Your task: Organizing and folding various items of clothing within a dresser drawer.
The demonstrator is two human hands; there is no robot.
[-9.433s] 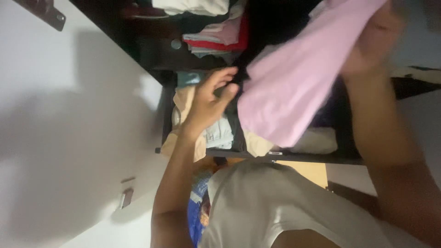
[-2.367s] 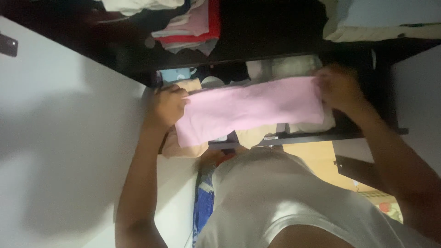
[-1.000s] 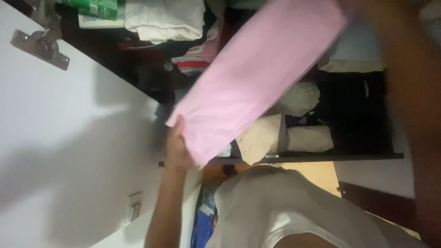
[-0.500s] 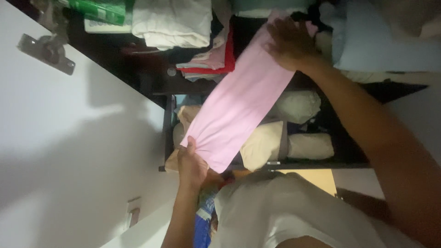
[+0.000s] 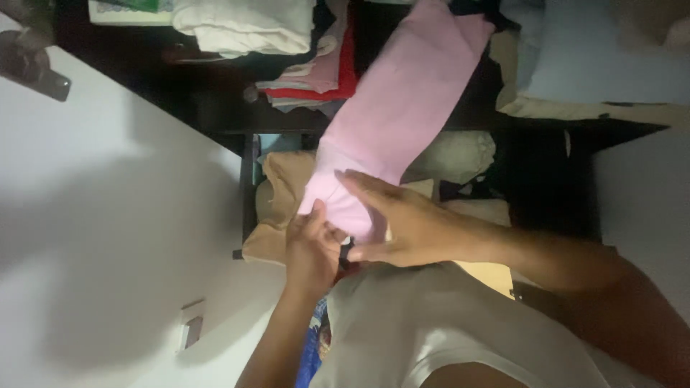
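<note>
Both hands meet at the near end of a long pink garment [image 5: 402,108] draped from the dark wardrobe shelf [image 5: 546,126], left hand [image 5: 313,248] pinching its edge, right hand [image 5: 402,226] flat with fingers spread over the fold, apparently mid-fold, which calls for a neat crease next.

A home bedroom closet: a dark wardrobe [image 5: 215,108] with a white door [image 5: 108,215] holds shelves of folded clothes [image 5: 248,25] (beige, red, white stacks).
</note>
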